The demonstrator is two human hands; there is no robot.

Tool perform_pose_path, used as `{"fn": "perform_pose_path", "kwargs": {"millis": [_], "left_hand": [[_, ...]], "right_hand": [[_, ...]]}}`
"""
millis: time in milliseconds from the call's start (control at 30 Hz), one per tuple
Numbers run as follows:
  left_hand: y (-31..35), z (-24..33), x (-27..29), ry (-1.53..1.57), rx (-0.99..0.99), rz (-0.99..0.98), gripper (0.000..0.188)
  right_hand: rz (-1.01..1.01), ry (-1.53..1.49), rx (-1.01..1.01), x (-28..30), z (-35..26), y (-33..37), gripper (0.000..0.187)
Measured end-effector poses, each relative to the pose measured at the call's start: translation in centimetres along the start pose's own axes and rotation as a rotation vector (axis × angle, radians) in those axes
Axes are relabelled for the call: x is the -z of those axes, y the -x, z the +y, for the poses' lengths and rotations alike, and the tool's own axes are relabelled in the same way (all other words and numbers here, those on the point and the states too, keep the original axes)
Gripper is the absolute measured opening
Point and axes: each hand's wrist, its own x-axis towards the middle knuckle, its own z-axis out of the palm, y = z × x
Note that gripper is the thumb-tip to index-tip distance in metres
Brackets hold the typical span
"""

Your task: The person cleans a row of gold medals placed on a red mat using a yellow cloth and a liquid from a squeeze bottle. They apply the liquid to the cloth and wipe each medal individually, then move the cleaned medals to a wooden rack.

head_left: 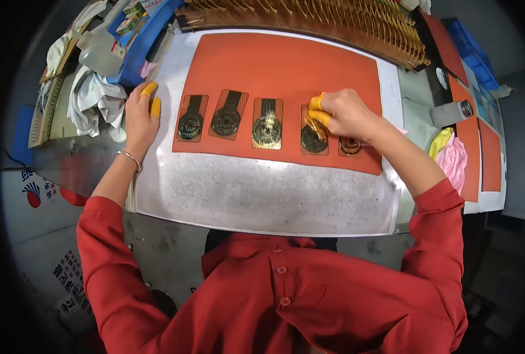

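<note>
Several small rectangular plates with a dark round medal-like design lie in a row on an orange sheet (286,71). The middle plate (267,125) shines gold; a plate to its left (228,115) looks darker and slightly tilted. My right hand (348,115), with yellow finger covers, is closed in a pinch over another plate (314,143). A golden glint shows under its fingertips, but what they hold is hidden. The rightmost plate (350,147) is partly covered by my right hand. My left hand (141,118), also with yellow finger covers, rests with fingers apart on the board's left edge, holding nothing.
A rack of many golden curved pieces (309,20) spans the back. At the left are a blue bin (134,59), a translucent bottle (102,54) and white cloths (92,100). A grey container (451,113) and pink cloth (453,156) sit at the right.
</note>
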Motion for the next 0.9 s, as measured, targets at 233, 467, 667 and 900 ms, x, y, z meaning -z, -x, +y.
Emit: {"fn": "perform_pose_path", "kwargs": {"millis": [233, 467, 667, 900], "left_hand": [[0.7, -0.2, -0.1, -0.025, -0.006, 0.003, 0.028], [0.8, -0.7, -0.3, -0.035, -0.020, 0.018, 0.027], [0.4, -0.6, 0.2, -0.029, -0.003, 0.006, 0.028], [0.4, -0.9, -0.4, -0.045, -0.003, 0.009, 0.026]], "right_hand": [[-0.084, -0.042, 0.047, 0.2, -1.4, 1.5, 0.005], [-0.133, -0.039, 0.096, -0.1, -2.9, 2.7, 0.003], [-0.099, 0.002, 0.056, 0.0, -2.9, 1.9, 0.002], [-0.050, -0.001, 0.055, -0.6, -2.8, 3.2, 0.003]]}}
